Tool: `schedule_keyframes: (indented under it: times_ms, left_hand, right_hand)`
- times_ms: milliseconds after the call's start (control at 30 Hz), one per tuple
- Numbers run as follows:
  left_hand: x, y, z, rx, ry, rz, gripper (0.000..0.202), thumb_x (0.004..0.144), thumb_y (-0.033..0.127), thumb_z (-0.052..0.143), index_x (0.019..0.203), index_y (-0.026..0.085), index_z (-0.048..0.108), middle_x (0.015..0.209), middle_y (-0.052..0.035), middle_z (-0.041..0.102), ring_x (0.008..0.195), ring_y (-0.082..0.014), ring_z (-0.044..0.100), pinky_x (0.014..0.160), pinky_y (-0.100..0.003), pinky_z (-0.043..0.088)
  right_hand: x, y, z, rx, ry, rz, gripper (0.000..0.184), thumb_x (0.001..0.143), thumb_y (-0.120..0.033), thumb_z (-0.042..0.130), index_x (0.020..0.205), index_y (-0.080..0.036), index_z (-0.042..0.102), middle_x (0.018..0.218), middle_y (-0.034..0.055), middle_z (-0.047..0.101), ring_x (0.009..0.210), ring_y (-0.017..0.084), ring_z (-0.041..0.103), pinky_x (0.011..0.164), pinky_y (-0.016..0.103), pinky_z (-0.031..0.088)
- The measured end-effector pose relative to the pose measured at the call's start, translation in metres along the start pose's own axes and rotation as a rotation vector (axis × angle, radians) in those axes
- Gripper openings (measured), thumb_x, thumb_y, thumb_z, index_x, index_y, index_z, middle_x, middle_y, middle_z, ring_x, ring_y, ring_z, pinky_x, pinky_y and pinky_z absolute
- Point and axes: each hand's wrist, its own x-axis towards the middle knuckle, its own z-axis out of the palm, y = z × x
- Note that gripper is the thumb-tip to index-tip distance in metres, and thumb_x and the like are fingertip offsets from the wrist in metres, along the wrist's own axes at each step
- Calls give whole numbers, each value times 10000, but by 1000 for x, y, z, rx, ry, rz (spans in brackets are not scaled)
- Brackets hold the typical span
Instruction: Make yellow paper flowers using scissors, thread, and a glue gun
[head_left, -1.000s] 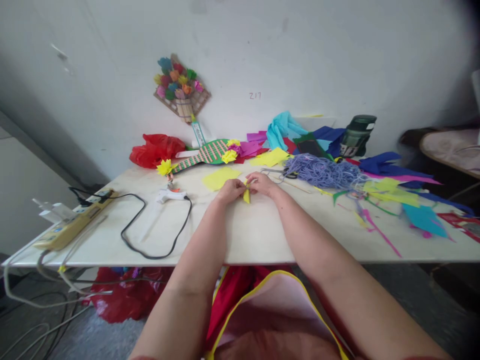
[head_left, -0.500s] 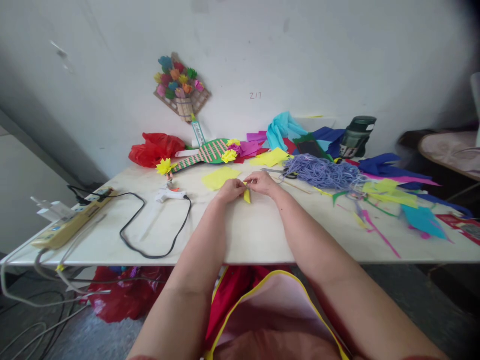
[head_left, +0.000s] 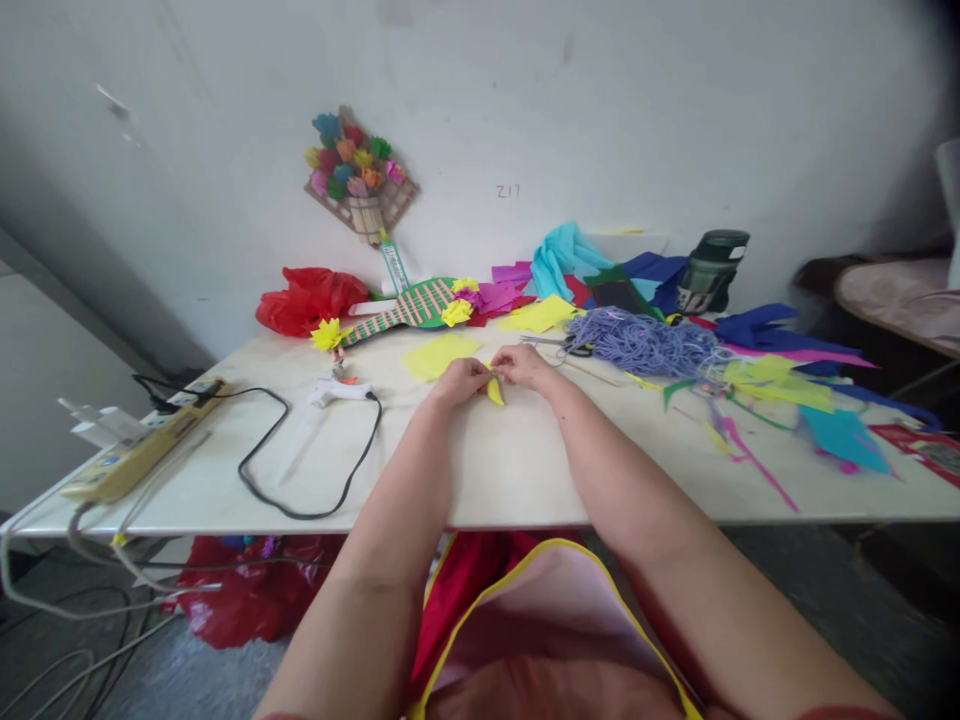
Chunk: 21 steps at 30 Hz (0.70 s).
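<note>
Between my two hands, over the middle of the table, is a small folded piece of yellow crepe paper (head_left: 495, 391). My left hand (head_left: 463, 381) pinches it from the left, thumb and fingers together. From the other side my right hand (head_left: 523, 367) is closed on its upper part, fingertips close to the left ones. Just behind the left hand lies a flat yellow sheet (head_left: 439, 357). Scissors (head_left: 574, 346) and a thin wooden stick (head_left: 595, 374) rest to the right of my right hand.
A white glue gun (head_left: 339, 391) with a black cord lies left, near a power strip (head_left: 142, 445). Behind stands a green decorated piece shaped like a lute (head_left: 424, 305) with yellow flowers. Purple yarn (head_left: 645, 343), coloured paper scraps and a dark bottle (head_left: 712, 272) occupy the right.
The yellow paper's lower end looks slightly more curved and turned. Both hands stay in nearly the same place, fingers still closed on it. The whole view has shifted very slightly.
</note>
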Motion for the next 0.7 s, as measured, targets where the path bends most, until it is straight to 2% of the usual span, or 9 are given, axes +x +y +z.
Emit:
schedule_keyframes:
  times_ms: [100,233,500,700]
  left_hand:
    - [2,-3,0,-4,-8,1,162,708,275,533,713,127,601,559,4,582,478,-78,458,489,-201,353]
    - [2,-3,0,15,-1,3,164,709,278,529,700,130,599,550,6,579,474,-77,452,499,-202,358]
    - [0,0,-1,20,0,5,177,715,294,526,712,131,595,584,-1,600,502,-86,482,521,-207,373]
    - [1,-1,0,56,5,14,219,736,340,524,742,134,599,597,-6,620,512,-95,498,536,-213,384]
  right_hand:
    - [0,3,-3,13,75,-62,188,667,-122,551,808,-146,672,705,17,664,564,98,542,570,207,419]
    - [0,4,-8,7,124,-136,154,636,-133,566,754,-140,665,693,24,657,589,105,541,590,214,422]
    - [-4,-8,-7,5,-31,-106,168,592,-82,570,722,-133,664,627,3,640,570,100,542,581,201,415]
    - [-4,-12,-5,-1,-40,-89,204,578,-48,546,718,-137,664,620,-5,640,570,99,545,587,201,419]
